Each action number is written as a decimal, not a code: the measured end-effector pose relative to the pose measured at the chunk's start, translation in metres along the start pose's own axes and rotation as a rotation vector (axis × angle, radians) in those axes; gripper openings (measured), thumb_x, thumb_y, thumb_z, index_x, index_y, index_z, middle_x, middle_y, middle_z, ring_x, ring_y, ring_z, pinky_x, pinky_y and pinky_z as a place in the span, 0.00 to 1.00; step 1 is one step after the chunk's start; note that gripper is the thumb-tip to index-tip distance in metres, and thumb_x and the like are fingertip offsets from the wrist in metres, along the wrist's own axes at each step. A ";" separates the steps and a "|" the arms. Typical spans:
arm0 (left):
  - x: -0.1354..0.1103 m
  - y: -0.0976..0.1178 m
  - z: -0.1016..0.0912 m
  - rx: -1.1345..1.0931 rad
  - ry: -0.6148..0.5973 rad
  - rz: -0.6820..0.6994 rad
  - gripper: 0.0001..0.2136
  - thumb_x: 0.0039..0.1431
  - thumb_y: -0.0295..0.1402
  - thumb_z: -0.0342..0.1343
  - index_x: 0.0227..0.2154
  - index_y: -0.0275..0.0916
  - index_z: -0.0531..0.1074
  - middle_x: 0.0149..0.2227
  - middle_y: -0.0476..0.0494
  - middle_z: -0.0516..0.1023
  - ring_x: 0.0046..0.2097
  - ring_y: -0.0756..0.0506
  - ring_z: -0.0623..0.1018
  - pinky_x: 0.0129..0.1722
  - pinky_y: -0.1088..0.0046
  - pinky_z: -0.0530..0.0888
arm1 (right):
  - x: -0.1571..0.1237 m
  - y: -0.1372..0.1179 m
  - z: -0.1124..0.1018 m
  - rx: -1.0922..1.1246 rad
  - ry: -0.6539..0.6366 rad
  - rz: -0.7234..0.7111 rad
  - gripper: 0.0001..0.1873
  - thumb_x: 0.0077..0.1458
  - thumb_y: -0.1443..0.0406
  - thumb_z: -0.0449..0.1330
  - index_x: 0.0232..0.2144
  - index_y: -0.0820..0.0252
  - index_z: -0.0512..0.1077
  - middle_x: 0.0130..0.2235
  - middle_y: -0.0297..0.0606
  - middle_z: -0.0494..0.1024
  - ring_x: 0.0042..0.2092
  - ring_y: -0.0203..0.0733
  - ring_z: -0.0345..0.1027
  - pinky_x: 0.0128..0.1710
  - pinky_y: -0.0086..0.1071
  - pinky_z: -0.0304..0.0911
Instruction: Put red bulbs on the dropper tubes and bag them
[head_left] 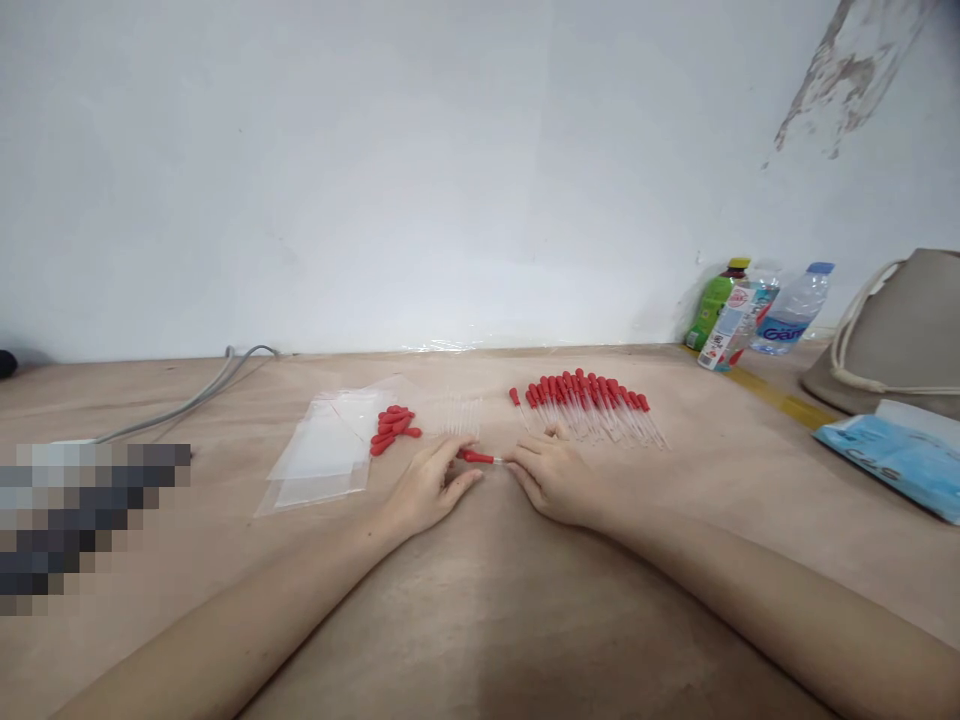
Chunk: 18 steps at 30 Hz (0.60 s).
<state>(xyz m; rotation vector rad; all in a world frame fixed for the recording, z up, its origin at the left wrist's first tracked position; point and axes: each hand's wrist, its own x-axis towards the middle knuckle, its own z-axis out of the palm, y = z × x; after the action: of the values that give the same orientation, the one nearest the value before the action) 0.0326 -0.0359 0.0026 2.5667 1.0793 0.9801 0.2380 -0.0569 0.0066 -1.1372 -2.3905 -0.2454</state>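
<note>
My left hand [429, 484] and my right hand [550, 476] rest on the wooden table [480, 600] and together pinch one dropper [480, 458]. The left fingertips hold its red rubber bulb. The right fingertips hold its clear tube end. A small pile of loose red bulbs [393, 427] lies just beyond my left hand. Bare clear tubes [459, 412] lie behind the hands. A row of several finished droppers with red bulbs [592, 402] lies beyond my right hand.
Clear plastic bags [322, 452] lie left of the bulbs. A grey cable [196, 396] runs along the back left. Bottles [742, 312] stand by the wall at right, beside a beige bag [896, 335] and a blue packet [900, 462].
</note>
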 end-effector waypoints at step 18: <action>0.002 -0.008 -0.001 -0.013 -0.167 0.076 0.13 0.57 0.36 0.47 0.43 0.39 0.70 0.45 0.44 0.73 0.48 0.46 0.70 0.50 0.66 0.66 | 0.055 0.060 0.017 -0.171 -0.091 0.746 0.19 0.52 0.58 0.47 0.19 0.62 0.70 0.25 0.42 0.74 0.30 0.42 0.65 0.36 0.37 0.47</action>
<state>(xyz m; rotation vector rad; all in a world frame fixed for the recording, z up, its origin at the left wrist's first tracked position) 0.0284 -0.0292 0.0011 2.6409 0.9350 0.7692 0.2491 0.0250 0.0161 -2.0521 -1.8669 -0.1418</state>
